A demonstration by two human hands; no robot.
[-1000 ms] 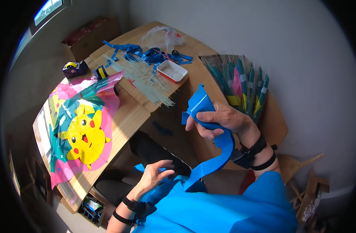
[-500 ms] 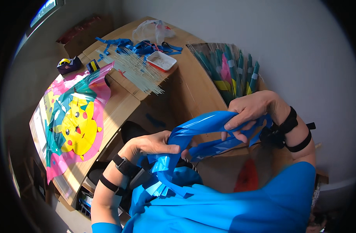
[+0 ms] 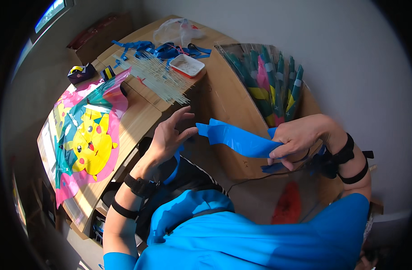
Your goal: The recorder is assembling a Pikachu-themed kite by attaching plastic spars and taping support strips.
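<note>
A glossy blue plastic strip [image 3: 242, 140] stretches across in front of me, its narrow left end beside my left thumb. My right hand [image 3: 300, 137] pinches the strip's right part between thumb and fingers, and more blue film shows below and behind that hand. With fingers spread, my left hand [image 3: 172, 135] is at the narrow end; whether the thumb touches it I cannot tell. Another thin blue strip [image 3: 175, 166] hangs by my left wrist, partly hidden. Both forearms wear black bands.
A wooden table [image 3: 143, 96] holds a yellow cartoon foil sheet [image 3: 93, 148], a tape dispenser [image 3: 81, 74], thin pale sticks [image 3: 163, 81], blue ribbons [image 3: 156, 50], a white-and-red tray [image 3: 187, 65] and a clear bag [image 3: 176, 30]. At right, a cardboard box [image 3: 233, 101] contains rolled green film [image 3: 278, 83].
My left hand has let go of the bunched blue film and moved up and left, its fingers spreading. The right hand keeps hold, and the strip now extends leftward from it.
</note>
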